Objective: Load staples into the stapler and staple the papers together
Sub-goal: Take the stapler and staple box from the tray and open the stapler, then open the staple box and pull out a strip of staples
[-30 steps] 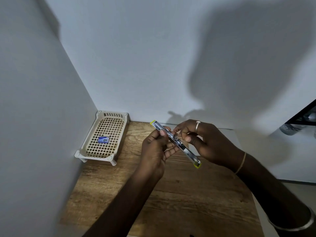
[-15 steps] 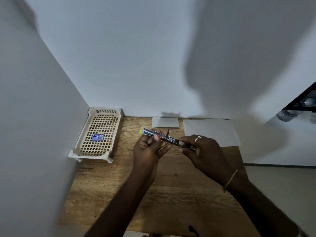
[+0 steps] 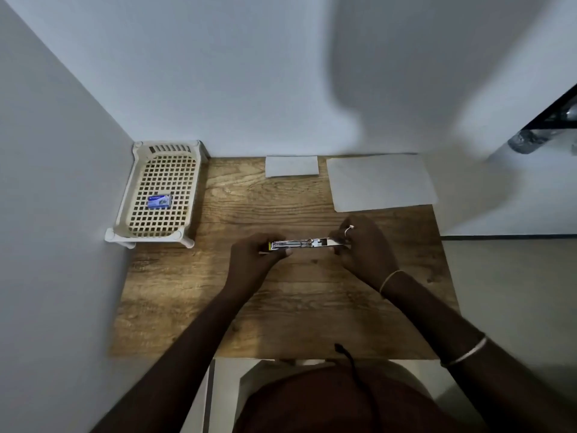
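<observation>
The stapler (image 3: 307,243) was a slim metal bar lying level from left to right. Its top was swung open so that the bright silver channel faced up, and a yellow-green tip showed at its left end. Whether staples sat in the channel was too small to tell.

The left grip (image 3: 253,260) had its fingers curled round the yellow-green end, with the thumb under the near edge. The right grip (image 3: 365,248) pinched the opposite end between thumb and bent fingers, one of which wore a pale ring (image 3: 349,229). The stapler spanned the gap between the two grips, over the middle of the desk (image 3: 281,317). Whether it touched the wood could not be told.

The desk was of brown grained wood and was set into a corner of pale grey walls. A large sheet (image 3: 381,182) of white paper lay flat at the far right of the desk. A small sheet (image 3: 292,166) lay just to its left against the back wall, apart from it. In the far left corner stood a cream lattice basket (image 3: 125,210) on short legs, with a small blue staple box (image 3: 160,201) lying flat inside it, well apart from both grips. A broad shadow fell across the back wall (image 3: 218,73).
</observation>
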The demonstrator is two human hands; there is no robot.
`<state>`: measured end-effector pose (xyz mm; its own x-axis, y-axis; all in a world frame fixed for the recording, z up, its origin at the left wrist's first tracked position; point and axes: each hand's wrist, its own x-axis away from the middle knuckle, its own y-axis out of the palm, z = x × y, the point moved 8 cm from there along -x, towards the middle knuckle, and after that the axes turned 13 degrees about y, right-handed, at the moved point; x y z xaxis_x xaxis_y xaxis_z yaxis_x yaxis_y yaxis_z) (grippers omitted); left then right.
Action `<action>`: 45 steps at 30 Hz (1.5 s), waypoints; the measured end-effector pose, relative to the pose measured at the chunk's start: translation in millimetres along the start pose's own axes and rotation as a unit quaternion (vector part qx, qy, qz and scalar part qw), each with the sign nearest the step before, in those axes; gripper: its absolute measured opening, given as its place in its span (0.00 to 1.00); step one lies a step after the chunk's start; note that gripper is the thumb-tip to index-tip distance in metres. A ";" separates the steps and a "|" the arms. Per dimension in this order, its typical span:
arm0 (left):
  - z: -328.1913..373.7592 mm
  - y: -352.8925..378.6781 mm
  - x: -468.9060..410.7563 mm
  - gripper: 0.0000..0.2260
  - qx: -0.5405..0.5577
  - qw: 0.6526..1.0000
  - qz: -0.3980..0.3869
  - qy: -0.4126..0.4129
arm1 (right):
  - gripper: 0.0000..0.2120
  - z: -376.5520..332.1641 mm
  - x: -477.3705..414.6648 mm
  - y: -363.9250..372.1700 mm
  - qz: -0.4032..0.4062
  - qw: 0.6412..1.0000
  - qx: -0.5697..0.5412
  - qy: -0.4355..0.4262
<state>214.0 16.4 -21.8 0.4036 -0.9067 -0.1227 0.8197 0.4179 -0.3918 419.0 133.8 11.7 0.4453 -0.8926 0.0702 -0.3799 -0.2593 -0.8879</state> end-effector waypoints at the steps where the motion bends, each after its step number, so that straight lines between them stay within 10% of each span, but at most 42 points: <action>1: -3.7 3.6 -0.2 0.11 -0.036 0.999 -0.014 0.021 | 0.10 2.3 0.3 6.2 0.004 1.000 0.015 -0.010; 13: -36.4 29.9 1.2 0.11 -0.244 0.957 -0.092 0.128 | 0.10 36.7 -2.0 61.4 -0.016 0.999 0.025 0.029; 35: -58.9 31.5 -3.8 0.15 -0.230 0.960 -0.103 0.119 | 0.13 40.9 -6.6 77.0 -0.043 0.999 0.021 0.024; 41: -49.3 14.1 -1.9 0.33 -0.234 0.958 -0.125 0.109 | 0.19 32.7 -7.9 71.0 -0.036 0.999 0.002 0.023; 45: -26.2 -35.7 -2.9 0.24 -0.215 0.967 -0.037 0.130 | 0.18 -7.0 -25.8 57.0 0.015 0.999 -0.040 0.014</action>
<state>172.9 2.6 -31.3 0.1891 -0.9401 -0.2838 0.5750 0.3403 -0.7441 380.2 139.4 -37.5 0.4104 -0.9101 0.0579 -0.4570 -0.2602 -0.8506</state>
